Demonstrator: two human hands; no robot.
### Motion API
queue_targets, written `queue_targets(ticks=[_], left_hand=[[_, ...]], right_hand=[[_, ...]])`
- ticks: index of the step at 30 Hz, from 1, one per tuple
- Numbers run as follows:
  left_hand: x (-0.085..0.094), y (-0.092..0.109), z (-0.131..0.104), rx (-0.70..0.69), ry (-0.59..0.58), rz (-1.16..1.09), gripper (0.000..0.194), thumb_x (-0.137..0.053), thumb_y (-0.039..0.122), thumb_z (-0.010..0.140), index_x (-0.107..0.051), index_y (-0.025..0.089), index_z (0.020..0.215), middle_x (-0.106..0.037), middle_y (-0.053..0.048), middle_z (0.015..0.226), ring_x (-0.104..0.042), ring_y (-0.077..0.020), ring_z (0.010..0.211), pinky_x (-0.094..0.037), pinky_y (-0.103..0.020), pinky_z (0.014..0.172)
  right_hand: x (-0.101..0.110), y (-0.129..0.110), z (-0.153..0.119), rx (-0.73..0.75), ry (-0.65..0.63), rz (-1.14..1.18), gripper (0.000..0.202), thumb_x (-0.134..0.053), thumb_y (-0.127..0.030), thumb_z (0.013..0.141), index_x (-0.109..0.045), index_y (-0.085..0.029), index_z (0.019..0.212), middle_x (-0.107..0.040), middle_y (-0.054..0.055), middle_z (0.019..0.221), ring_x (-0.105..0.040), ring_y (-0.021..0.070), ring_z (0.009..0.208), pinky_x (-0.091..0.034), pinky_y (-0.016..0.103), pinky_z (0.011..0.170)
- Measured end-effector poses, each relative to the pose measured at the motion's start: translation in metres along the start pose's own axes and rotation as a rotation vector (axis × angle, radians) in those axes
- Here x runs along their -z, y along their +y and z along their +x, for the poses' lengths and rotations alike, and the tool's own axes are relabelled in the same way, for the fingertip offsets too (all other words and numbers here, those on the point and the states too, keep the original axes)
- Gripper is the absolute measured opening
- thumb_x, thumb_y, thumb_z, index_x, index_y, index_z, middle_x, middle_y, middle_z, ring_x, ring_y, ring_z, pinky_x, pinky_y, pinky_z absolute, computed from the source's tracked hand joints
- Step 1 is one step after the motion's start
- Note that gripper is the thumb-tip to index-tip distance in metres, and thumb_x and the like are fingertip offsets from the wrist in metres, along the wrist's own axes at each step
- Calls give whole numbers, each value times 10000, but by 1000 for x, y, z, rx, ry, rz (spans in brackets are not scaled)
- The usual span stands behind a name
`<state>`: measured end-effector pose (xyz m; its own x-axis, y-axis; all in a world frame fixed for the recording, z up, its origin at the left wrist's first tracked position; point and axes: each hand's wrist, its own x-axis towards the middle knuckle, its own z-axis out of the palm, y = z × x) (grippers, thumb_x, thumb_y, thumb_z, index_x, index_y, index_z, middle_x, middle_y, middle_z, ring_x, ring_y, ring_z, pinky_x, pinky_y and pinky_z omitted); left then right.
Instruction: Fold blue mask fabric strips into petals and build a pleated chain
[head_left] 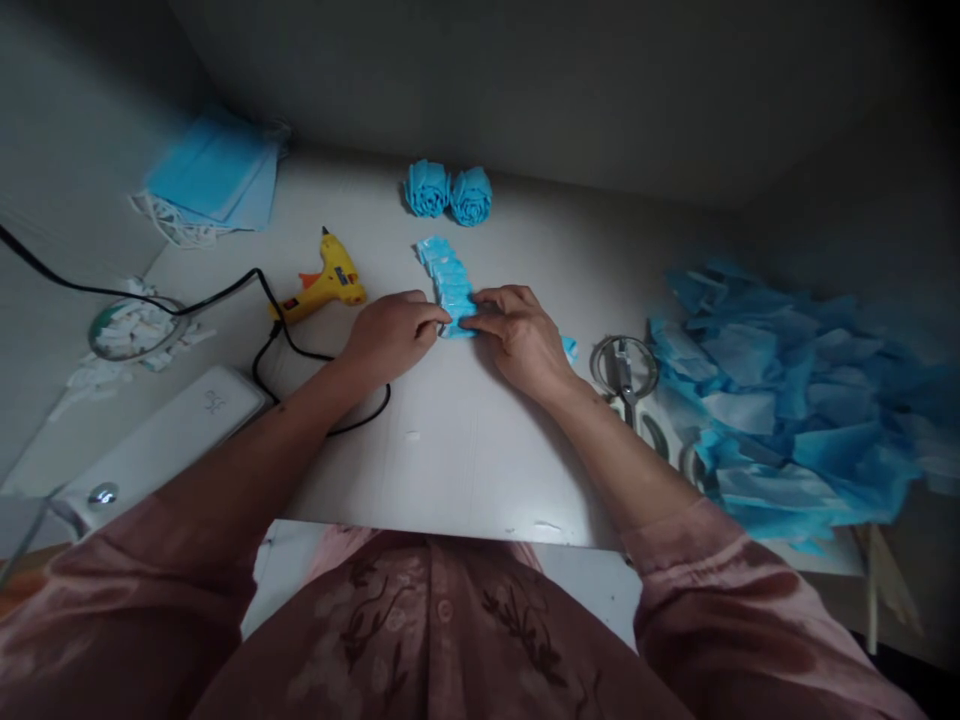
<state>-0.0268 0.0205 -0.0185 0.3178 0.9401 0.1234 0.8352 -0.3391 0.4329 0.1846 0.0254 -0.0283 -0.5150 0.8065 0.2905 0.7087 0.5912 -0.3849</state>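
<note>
A strip of overlapping blue fabric pieces (448, 272) lies on the white table (450, 450), running away from me. My left hand (390, 335) pinches its near end from the left. My right hand (517, 335) presses the same near end from the right, fingers curled over it. Two finished blue fabric roses (448, 192) sit side by side beyond the strip. A yellow glue gun (326, 285) lies left of the strip, its black cord (300, 352) looping under my left forearm.
A heap of cut blue fabric pieces (787, 390) fills the right side. Scissors (624, 372) lie between it and my right wrist. Stacked blue face masks (210, 180) sit far left, a bowl of white scraps (135, 325) below them, and a white flat device (165, 430) near left.
</note>
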Motion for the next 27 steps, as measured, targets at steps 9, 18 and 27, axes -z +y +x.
queue_targets(ticks=[9,18,27], left_hand=[[0,-1,3,13,-46,14,398,-450,182,880,-805,208,1057,-769,-77,1043,-679,-219,949,-469,-314,815],[-4,-6,2,-24,0,-45,335,-490,341,942,-791,196,950,-753,-81,967,-659,-207,897,-433,-301,765],[-4,-8,3,-49,-24,-27,339,-466,311,952,-789,216,991,-748,-61,968,-648,-197,908,-431,-290,781]], right_hand=[[-1,2,-1,-54,97,46,436,-463,13,829,-742,-189,1097,-674,108,1256,-559,275,1207,-460,439,997],[-4,-2,0,-27,107,54,285,-495,-133,942,-747,-208,1050,-671,110,1293,-547,281,1243,-450,467,1027],[-3,0,-2,-9,43,13,429,-488,-38,862,-763,-256,1109,-635,79,1370,-510,299,1293,-432,510,1046]])
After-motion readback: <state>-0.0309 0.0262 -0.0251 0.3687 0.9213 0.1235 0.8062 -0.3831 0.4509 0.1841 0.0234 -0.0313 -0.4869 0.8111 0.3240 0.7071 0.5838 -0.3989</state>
